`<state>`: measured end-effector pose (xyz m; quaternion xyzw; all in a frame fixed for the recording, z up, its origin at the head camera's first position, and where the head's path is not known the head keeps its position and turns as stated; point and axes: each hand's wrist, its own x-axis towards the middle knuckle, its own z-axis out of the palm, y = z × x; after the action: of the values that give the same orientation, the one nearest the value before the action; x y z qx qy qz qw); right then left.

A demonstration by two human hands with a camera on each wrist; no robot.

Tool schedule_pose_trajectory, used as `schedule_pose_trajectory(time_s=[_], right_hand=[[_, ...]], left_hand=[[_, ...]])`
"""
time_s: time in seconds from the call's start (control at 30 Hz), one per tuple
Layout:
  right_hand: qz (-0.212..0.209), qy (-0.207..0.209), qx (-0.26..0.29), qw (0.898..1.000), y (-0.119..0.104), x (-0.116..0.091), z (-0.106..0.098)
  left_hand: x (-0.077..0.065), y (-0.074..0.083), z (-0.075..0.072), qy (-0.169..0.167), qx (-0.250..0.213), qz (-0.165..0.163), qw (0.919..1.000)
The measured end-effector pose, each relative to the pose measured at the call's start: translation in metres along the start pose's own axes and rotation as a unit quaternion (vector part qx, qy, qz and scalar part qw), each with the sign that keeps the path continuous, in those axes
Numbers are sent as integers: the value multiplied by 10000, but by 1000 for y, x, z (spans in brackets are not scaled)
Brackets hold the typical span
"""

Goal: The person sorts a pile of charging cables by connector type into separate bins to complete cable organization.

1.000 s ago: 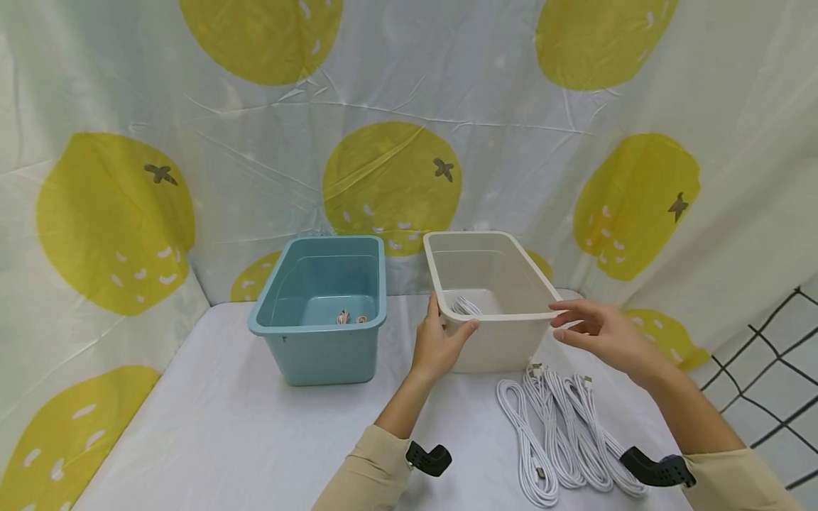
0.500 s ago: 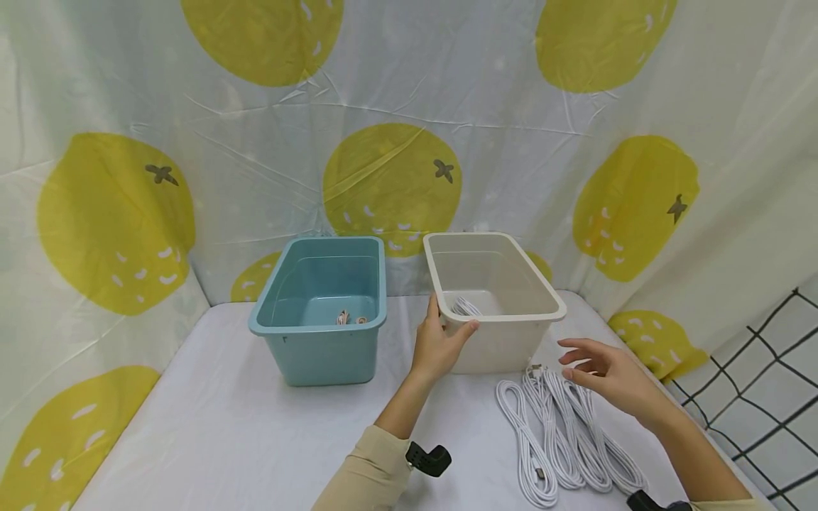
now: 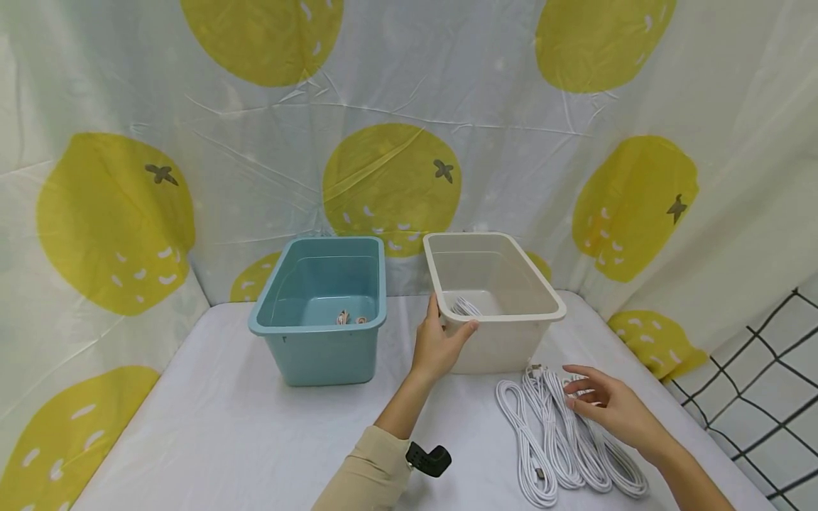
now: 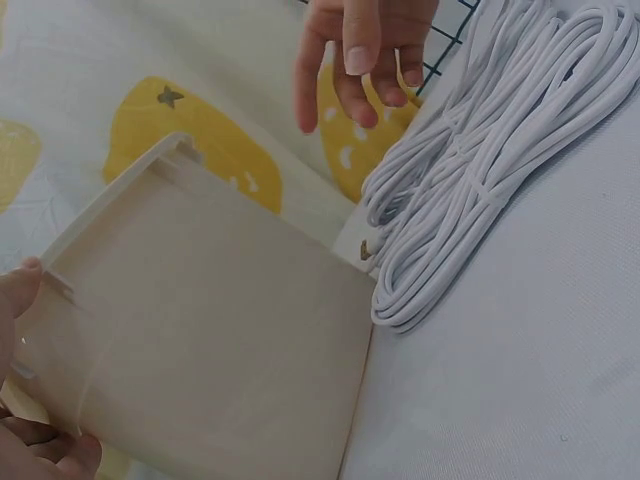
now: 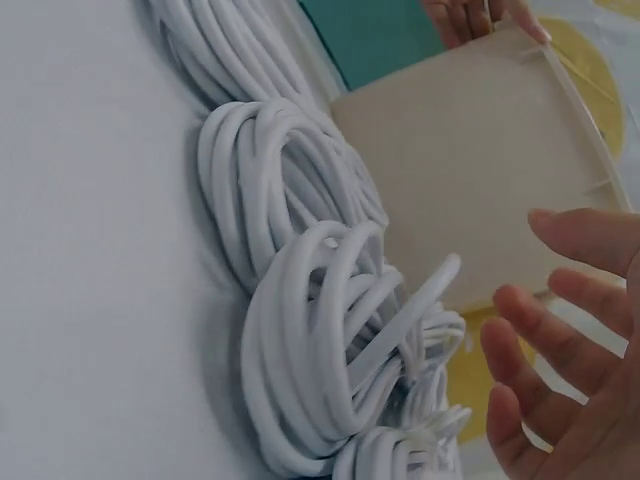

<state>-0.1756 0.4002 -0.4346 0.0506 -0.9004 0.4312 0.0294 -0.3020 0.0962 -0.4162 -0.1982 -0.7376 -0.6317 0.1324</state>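
My left hand grips the near left corner of a cream plastic bin, thumb on the front wall and fingers along the left side. In the left wrist view its fingertips hold the bin just below the rim. A white coiled cable lies inside this bin. My right hand hovers with loosely bent fingers over several bundles of white cable on the table, holding nothing. The right wrist view shows its fingers apart from the nearest cable coil. Metal plug ends show on some bundles.
A teal bin stands left of the cream one, with small beige-brown items in it. A lemon-print curtain hangs behind the white-covered table. Black wire mesh borders the right side.
My right hand has left the cream bin's right rim and moved down and toward me, over the cable bundles. The left hand and both bins have stayed in place.
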Motion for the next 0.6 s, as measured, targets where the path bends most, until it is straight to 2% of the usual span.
schedule_pose_trajectory(time_s=[0.3, 0.43, 0.6], right_hand=[[572, -13, -518, 9970, 13, -9, 4], [497, 53, -708, 9962, 19, -11, 6], [338, 173, -1221, 9918, 25, -12, 8]], left_hand=[[0, -1, 1, 27, -30, -2, 10000], [0, -2, 2, 42, -11, -4, 10000], [-1, -1, 2, 72, -1, 3, 10000]])
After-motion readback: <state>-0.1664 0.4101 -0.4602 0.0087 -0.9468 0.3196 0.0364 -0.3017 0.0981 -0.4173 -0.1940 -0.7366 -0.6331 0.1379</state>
